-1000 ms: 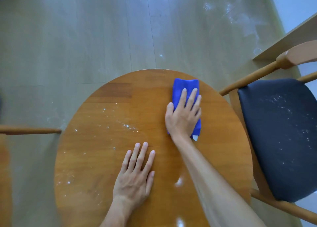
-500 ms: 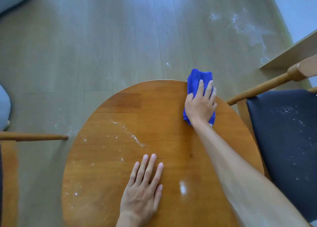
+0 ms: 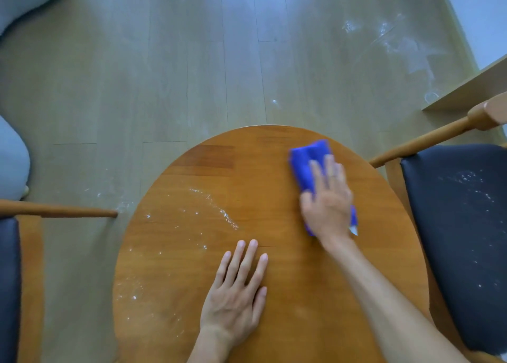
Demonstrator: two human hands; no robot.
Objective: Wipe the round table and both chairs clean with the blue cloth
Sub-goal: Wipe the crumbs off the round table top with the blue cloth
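The round wooden table (image 3: 274, 329) fills the lower middle, with white powder streaks (image 3: 216, 206) on its left half. My right hand (image 3: 327, 203) presses flat, fingers straight, on the folded blue cloth (image 3: 306, 162) at the table's far right part. My left hand (image 3: 236, 294) rests flat on the tabletop near the front, fingers spread. A chair with a dark seat (image 3: 463, 239) dusted with white specks stands at the right. The second chair (image 3: 11, 280) shows at the left edge, its wooden armrest (image 3: 60, 212) pointing at the table.
Wood-plank floor (image 3: 192, 61) lies beyond the table, with white powder smears (image 3: 397, 39) at the far right. A grey cushioned shape (image 3: 12, 159) sits at the left edge. A light wooden furniture edge (image 3: 466, 88) is at the upper right.
My right hand has drawn the cloth back from the table's far rim toward me. My left hand has stayed in place on the tabletop.
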